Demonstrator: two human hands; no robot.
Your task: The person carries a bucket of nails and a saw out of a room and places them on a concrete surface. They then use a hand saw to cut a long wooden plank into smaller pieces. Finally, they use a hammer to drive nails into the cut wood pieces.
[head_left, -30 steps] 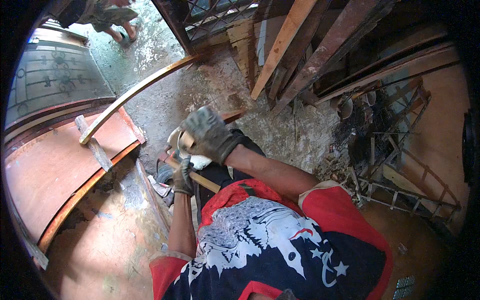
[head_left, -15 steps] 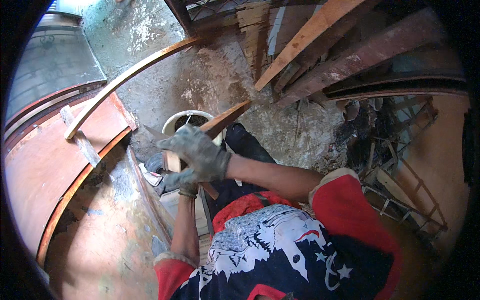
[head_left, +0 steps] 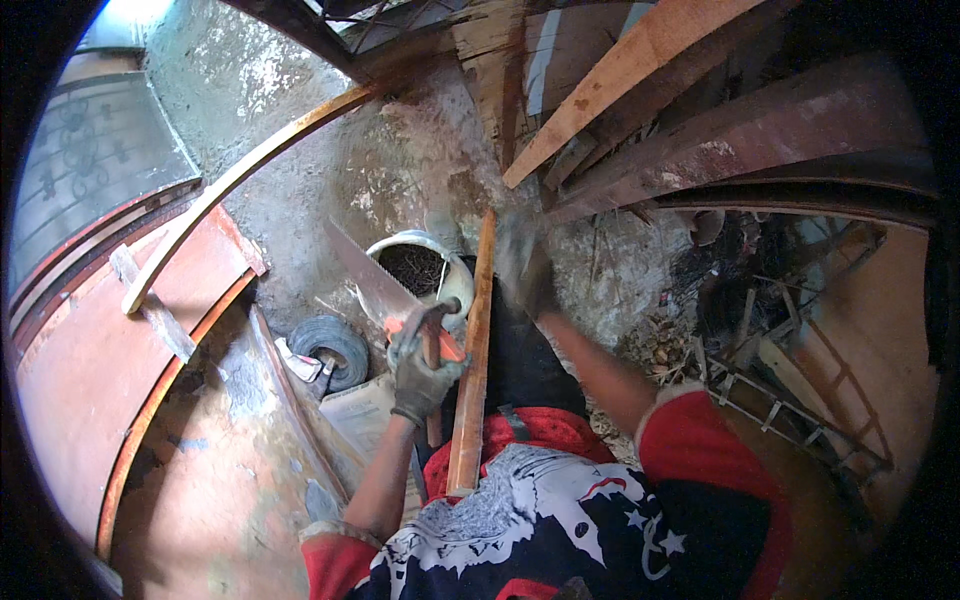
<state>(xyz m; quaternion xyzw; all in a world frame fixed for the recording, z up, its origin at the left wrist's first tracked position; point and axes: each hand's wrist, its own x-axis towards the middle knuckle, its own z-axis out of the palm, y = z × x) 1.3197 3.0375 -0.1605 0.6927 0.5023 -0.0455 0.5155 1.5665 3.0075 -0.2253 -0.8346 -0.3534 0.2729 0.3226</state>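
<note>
My left hand (head_left: pixel 422 385), in a grey work glove, is closed around a handsaw (head_left: pixel 372 280) by its orange handle, with the toothed blade pointing up and to the left. A stick with a dark rounded head, apparently a hammer (head_left: pixel 433 345), shows at the same hand; how it is held is partly hidden. Just right of that hand, a narrow wooden board (head_left: pixel 475 365) runs from my waist up past the bucket. My right hand (head_left: pixel 525 262), also gloved, is beside the board's far end. Motion blurs its fingers, and contact with the board cannot be told.
A white bucket (head_left: pixel 440 242) holding dark wiry material stands beyond my left hand. A small black tire (head_left: pixel 340 350) lies to its left. On the left, a curved-looking wood strip (head_left: pixel 240 175) rests on a reddish panel (head_left: pixel 70 370). Long timbers (head_left: pixel 640 70) lean at upper right, above debris.
My hands have separated: the left has moved down and right with the saw, the right has moved away to the right. The board has swung from slanting to nearly straight ahead.
</note>
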